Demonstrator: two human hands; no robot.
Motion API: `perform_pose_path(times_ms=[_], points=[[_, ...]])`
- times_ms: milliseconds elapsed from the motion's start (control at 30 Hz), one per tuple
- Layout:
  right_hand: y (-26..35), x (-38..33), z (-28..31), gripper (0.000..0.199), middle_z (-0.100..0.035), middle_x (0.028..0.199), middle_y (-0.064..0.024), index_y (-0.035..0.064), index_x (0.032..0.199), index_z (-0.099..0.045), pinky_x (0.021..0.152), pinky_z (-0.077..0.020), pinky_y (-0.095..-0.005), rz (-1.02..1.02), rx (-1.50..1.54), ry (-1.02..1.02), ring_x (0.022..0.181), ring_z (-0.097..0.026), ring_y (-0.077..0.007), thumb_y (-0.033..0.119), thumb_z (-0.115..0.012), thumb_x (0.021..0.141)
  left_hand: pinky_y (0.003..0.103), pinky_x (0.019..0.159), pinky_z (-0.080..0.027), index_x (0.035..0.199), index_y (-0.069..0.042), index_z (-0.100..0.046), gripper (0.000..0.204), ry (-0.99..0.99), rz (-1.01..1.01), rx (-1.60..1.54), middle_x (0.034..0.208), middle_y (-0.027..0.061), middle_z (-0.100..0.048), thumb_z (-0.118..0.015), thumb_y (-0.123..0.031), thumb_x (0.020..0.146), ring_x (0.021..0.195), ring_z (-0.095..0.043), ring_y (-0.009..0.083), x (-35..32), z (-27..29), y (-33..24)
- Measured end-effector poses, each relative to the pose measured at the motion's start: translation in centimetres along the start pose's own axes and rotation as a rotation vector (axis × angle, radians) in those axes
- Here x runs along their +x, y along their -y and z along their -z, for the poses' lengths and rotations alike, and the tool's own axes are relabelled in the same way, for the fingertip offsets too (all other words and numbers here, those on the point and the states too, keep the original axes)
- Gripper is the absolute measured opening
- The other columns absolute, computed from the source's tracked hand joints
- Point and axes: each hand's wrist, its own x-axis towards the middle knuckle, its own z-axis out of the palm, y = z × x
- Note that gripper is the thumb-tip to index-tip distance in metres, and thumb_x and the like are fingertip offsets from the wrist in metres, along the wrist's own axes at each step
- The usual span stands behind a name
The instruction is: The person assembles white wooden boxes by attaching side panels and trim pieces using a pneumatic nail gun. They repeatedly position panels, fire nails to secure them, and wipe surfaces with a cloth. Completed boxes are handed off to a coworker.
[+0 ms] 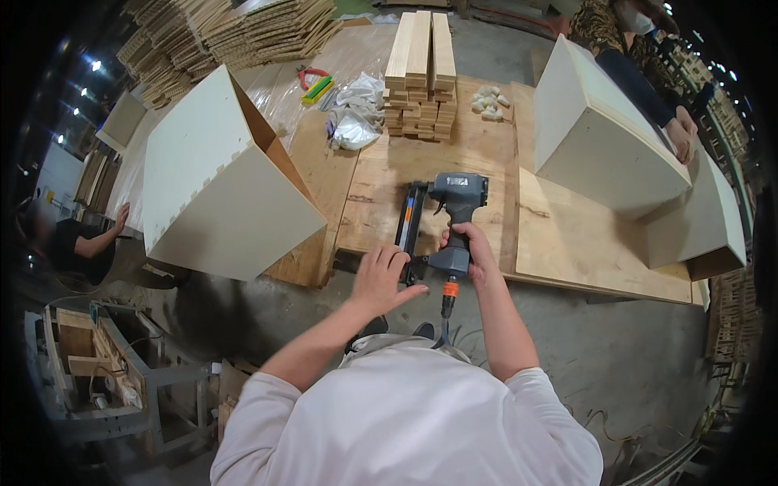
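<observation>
My right hand (474,249) is wrapped round the handle of a dark grey pneumatic nail gun (460,191), which I hold in front of my body over the near edge of the wooden bench. An air hose with an orange coupling (450,289) runs from the base of its handle toward me. My left hand (379,279) rests against the near end of the gun's long black magazine (412,219), thumb stretched out to the right and fingers extended. Orange and blue marks show along the magazine's side.
Light wooden boxes stand left (235,194) and right (608,138) on the bench (389,194). Beyond the gun are stacked wood strips (420,97), small pale pieces (489,103), crumpled plastic (358,113) and red-handled pliers (309,77). One person's hands (682,134) touch the right box; another person (89,243) is at left.
</observation>
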Motion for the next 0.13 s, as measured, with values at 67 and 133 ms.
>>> perform_pose_path(times_ms=[67,133], points=[[-0.5,-0.8,-0.7,0.014,-0.06,0.074,-0.0107,0.0022,0.089,-0.049,0.062,-0.056,-0.0359,0.02,0.101,0.004,0.065,-0.063,-0.0217,0.012,-0.056,0.081,0.042,0.086,-0.04,0.103,-0.009,-0.055,0.053,-0.094,0.128,-0.018,0.107,0.0106,-0.047,-0.073,-0.048,0.072,0.101,-0.045,0.032,-1.1,-1.7,-0.8],[-0.9,-1.5,-1.0,0.019,-0.061,0.077,-0.0108,0.003,0.094,-0.049,0.066,-0.0562,-0.0369,0.022,0.195,0.056,0.071,-0.063,-0.0223,0.014,-0.056,0.081,0.045,0.089,-0.038,0.104,-0.009,-0.053,0.054,-0.132,0.228,-0.02,0.113,0.0115,-0.044,-0.075,-0.046,0.072,0.108,-0.041,0.0335,-1.6,-3.0,-0.3]])
